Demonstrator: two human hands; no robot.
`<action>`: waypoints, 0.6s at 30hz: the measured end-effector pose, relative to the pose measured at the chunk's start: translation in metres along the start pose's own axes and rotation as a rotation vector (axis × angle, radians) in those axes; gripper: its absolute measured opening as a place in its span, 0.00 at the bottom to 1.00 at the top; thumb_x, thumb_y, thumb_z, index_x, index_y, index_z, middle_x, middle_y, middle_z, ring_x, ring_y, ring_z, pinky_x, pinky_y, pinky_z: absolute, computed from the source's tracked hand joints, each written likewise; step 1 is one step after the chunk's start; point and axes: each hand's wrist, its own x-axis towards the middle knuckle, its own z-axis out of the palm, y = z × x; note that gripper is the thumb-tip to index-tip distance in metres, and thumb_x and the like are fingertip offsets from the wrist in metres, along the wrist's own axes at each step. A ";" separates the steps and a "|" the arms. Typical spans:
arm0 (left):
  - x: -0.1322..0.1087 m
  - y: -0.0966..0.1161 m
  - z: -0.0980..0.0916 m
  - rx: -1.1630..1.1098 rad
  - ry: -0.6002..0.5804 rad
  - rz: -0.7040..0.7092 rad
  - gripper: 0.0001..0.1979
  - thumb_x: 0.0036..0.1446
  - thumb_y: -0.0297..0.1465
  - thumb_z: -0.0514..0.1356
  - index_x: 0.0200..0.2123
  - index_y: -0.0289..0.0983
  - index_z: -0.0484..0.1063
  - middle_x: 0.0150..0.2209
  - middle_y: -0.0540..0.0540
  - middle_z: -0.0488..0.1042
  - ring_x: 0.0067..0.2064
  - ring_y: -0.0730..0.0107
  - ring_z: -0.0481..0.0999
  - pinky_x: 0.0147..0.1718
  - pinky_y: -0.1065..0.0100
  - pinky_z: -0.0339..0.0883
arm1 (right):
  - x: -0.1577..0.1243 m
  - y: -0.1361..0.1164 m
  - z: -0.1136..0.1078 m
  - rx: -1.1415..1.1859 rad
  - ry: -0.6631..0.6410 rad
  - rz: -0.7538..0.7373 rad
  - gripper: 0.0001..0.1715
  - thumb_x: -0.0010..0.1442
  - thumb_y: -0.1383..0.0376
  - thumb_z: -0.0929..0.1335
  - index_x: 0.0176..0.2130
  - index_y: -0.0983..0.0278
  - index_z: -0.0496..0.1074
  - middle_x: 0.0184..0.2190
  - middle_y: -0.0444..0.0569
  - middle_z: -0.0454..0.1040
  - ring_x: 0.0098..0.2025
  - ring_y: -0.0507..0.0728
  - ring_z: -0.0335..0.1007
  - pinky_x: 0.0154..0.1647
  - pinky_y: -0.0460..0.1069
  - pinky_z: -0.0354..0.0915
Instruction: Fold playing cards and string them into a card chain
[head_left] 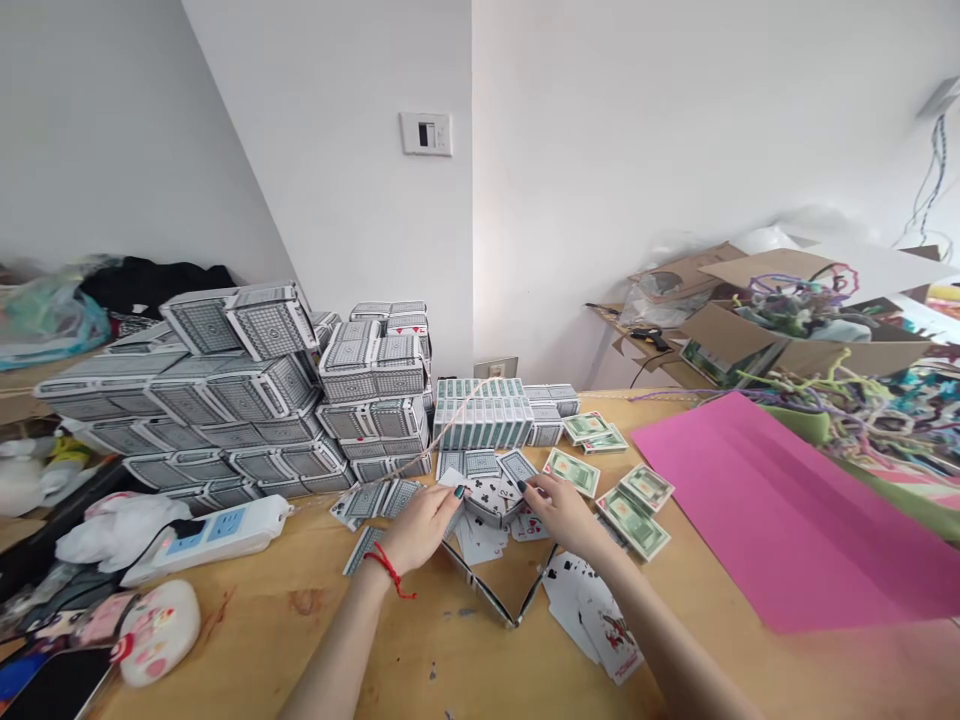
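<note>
Both hands are at a folded piece made of playing cards (pixel 489 503), its club faces turned up. My left hand (pixel 429 522), with a red string bracelet at the wrist, pinches its left side. The fingers of my right hand (pixel 559 508) are closed at its right edge. Loose face-up playing cards (pixel 480 540) lie beneath it. Nearer me, a V-shaped strip of folded cards (pixel 487 598) stands on edge on the table. More loose cards (pixel 596 620), one with a red figure, lie under my right forearm. Face-down cards (pixel 386 497) are beside my left hand.
Stacked blocks of folded cards (pixel 247 390) rise at the back left. Green banknote-patterned packs (pixel 634 515) and a pink sheet (pixel 787 520) lie to the right. A power strip (pixel 217 540) and phone (pixel 64 685) are left. An open carton (pixel 810 355) holds yarn-like strands.
</note>
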 end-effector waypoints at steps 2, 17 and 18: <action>0.002 -0.002 0.003 -0.049 0.032 -0.008 0.18 0.58 0.37 0.45 0.41 0.37 0.71 0.43 0.42 0.73 0.48 0.64 0.68 0.49 0.66 0.57 | 0.001 0.002 0.001 0.083 -0.007 -0.052 0.17 0.56 0.56 0.60 0.37 0.61 0.72 0.38 0.51 0.72 0.44 0.61 0.63 0.45 0.53 0.57; 0.008 -0.006 0.026 -0.400 0.030 0.005 0.08 0.51 0.32 0.56 0.33 0.36 0.72 0.38 0.44 0.74 0.41 0.64 0.72 0.42 0.65 0.64 | 0.001 0.003 0.017 0.361 -0.145 -0.085 0.17 0.52 0.54 0.63 0.31 0.64 0.73 0.28 0.47 0.74 0.32 0.56 0.68 0.35 0.49 0.62; 0.008 -0.005 0.027 -0.423 0.031 -0.001 0.08 0.51 0.32 0.56 0.33 0.35 0.72 0.39 0.44 0.74 0.42 0.64 0.72 0.42 0.65 0.64 | 0.001 0.002 0.018 0.362 -0.130 -0.086 0.17 0.52 0.54 0.64 0.31 0.64 0.73 0.27 0.47 0.73 0.32 0.56 0.68 0.35 0.49 0.62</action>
